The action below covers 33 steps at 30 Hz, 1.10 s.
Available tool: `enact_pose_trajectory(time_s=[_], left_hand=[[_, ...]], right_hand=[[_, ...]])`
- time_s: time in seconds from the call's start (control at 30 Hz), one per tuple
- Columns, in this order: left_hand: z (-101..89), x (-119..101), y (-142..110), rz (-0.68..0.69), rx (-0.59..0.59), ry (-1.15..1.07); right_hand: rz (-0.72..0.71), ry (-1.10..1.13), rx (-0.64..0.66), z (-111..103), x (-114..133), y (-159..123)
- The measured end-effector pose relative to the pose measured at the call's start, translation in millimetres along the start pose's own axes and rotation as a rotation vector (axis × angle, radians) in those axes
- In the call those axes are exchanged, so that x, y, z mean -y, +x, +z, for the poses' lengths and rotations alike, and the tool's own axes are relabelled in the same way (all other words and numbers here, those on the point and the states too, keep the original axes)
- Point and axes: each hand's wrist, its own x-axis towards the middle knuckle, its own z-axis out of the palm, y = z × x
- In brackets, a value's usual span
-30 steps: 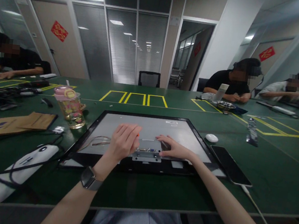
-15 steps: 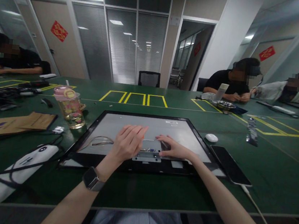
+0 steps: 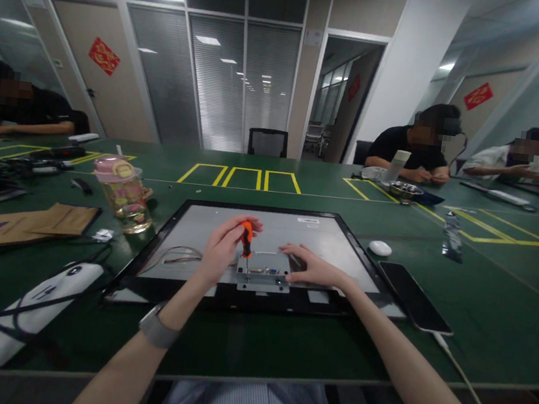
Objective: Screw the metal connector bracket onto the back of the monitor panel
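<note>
A screwdriver (image 3: 246,238) with an orange and black handle is held in my left hand (image 3: 226,244), its fingers closed round the handle. The shaft points down, its tip at the left part of a silver metal bracket (image 3: 259,285) with connector ports. My right hand (image 3: 313,265) grips the right end of this bracket, thumb at the front edge and fingers stretched over behind. What lies under the palm is hidden. The bracket sits at the near side of a flat display panel (image 3: 266,228), grey-backed and black-framed. Thin wires (image 3: 177,255) run across the panel's left side.
Left of the panel stand a pink-lidded drink cup (image 3: 123,194), a brown paper bag (image 3: 25,228) and a white power strip (image 3: 24,313) with black cables. To the right are a phone (image 3: 415,297) on a cable and a white earbud case (image 3: 380,248). Co-workers sit beyond.
My left hand has turned and shifted slightly left, so the screwdriver and the bracket's left part now show. My right hand has stayed put.
</note>
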Motion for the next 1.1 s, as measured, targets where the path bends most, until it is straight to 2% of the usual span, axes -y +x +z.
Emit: enact_pose_trajectory(time_s=[0.13,0.2,0.27,0.33,0.37,0.4,0.47,0.57,0.67,0.73,0.93,1.1], left_hand=[[-8.9,2,7,-0.194,0.016,-0.263],[-11.6,4,8,-0.238,0.021,-0.29],[-12.3,4,7,-0.218,0.032,-0.228],[-12.0,4,5,-0.101,0.045,-0.031],[-12.1,3,4,0.006,0.05,0.131],[-12.5,1,3,0.135,0.053,0.335],[-14.5,-2,2,0.44,-0.033,0.722],[-17.9,-7,-1,0.771,0.062,1.152],[-15.6,-10,-4,1.005,0.121,1.387],[-11.3,-11,-6,1.077,0.085,1.444],[-7.1,-16,-5,1.154,0.018,1.534],[-10.5,-18,-5,1.126,0.033,1.504]], right_hand=[[-0.002,-0.004,0.007,-1,1,0],[-0.004,-0.003,0.01,-1,1,0],[-0.007,-0.003,0.01,-1,0,0],[-0.002,-0.003,0.007,-1,0,0],[0.001,-0.001,0.006,0,0,0],[0.003,0.001,0.007,0,0,0],[-0.002,0.005,0.01,0,-1,0],[-0.014,0.008,0.006,1,-4,0],[-0.018,0.007,-0.01,2,-7,1],[-0.019,0.007,-0.016,3,-8,1],[-0.017,0.0,-0.016,3,-7,2],[-0.011,0.007,-0.015,2,-5,1]])
